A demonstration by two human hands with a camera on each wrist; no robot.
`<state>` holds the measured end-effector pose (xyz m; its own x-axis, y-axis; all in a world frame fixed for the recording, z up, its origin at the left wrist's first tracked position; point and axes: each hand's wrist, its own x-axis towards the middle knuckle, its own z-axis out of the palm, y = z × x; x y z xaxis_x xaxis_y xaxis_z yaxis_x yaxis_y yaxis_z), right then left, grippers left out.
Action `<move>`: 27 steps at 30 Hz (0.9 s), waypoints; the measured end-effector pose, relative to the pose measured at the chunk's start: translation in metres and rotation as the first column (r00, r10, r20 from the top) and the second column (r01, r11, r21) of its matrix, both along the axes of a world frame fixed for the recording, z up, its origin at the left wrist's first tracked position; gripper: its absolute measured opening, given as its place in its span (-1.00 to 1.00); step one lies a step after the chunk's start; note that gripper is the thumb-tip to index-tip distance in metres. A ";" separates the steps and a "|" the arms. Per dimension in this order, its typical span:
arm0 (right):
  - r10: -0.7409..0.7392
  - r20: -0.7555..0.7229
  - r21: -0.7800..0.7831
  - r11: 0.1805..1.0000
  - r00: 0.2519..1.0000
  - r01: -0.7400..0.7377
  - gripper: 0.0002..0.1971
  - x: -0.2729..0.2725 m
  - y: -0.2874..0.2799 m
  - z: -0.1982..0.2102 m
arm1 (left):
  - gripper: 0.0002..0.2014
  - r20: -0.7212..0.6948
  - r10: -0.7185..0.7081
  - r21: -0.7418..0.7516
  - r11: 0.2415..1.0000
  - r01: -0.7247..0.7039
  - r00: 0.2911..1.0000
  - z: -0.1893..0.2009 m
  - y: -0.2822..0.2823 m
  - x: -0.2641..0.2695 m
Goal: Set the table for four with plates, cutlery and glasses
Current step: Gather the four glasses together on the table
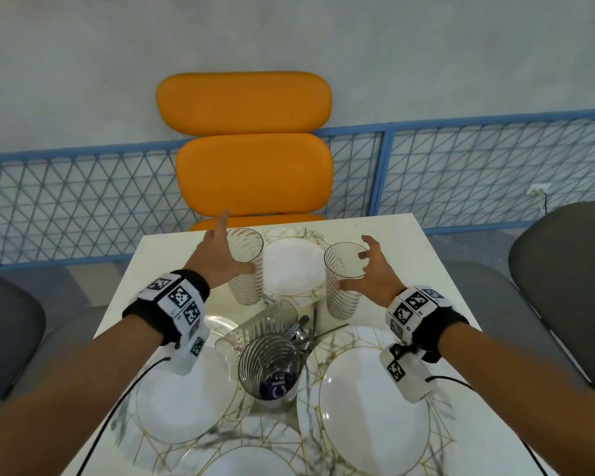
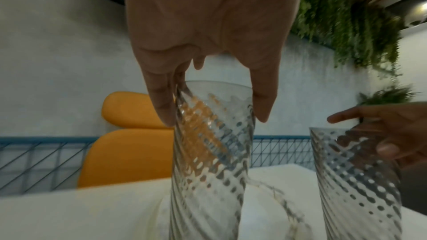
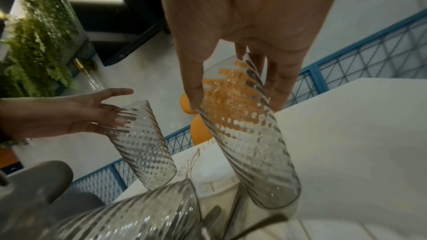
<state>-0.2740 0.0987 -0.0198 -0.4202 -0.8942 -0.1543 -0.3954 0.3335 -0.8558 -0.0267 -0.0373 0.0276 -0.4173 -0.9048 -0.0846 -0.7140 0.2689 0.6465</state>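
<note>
Two ribbed clear glasses stand upright on the white table point(image 1: 402, 249), one on each side of the far plate point(image 1: 291, 266). My left hand point(image 1: 220, 255) is spread beside the left glass point(image 1: 246, 269) point(image 2: 208, 152); its fingers are straight and the thumb touches the glass wall. My right hand point(image 1: 368, 269) is cupped round the rim of the right glass point(image 1: 340, 293) point(image 3: 249, 143), thumb on the near side, fingers curled at the far side. White plates lie at the left point(image 1: 182, 400), right point(image 1: 375, 410) and near edge point(image 1: 251, 465). Cutlery point(image 1: 303, 333) lies in the centre.
A centre glass point(image 1: 268, 365) stands between the plates, with a tilted glass point(image 1: 255, 326) leaning behind it. An orange chair point(image 1: 251, 139) faces the far edge. Grey chairs stand left point(image 1: 7, 338) and right point(image 1: 564, 269). A blue mesh fence point(image 1: 461, 166) runs behind.
</note>
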 end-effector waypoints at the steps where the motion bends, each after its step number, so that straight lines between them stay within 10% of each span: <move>1: -0.015 0.022 -0.016 1.000 1.000 0.016 0.10 -0.009 -0.003 0.003 | 0.18 -0.015 -0.029 -0.016 0.999 0.029 0.999 0.009 -0.005 -0.007; 8: -0.186 -0.001 -0.060 0.981 0.983 0.186 0.06 -0.078 -0.020 0.020 | 0.22 -0.097 -0.182 -0.018 0.983 0.181 0.979 0.036 -0.025 -0.104; 27: -0.338 -0.088 0.036 0.939 0.937 0.342 0.07 -0.194 -0.084 -0.013 | 0.16 -0.199 -0.272 -0.013 0.961 0.275 0.941 -0.056 -0.044 -0.285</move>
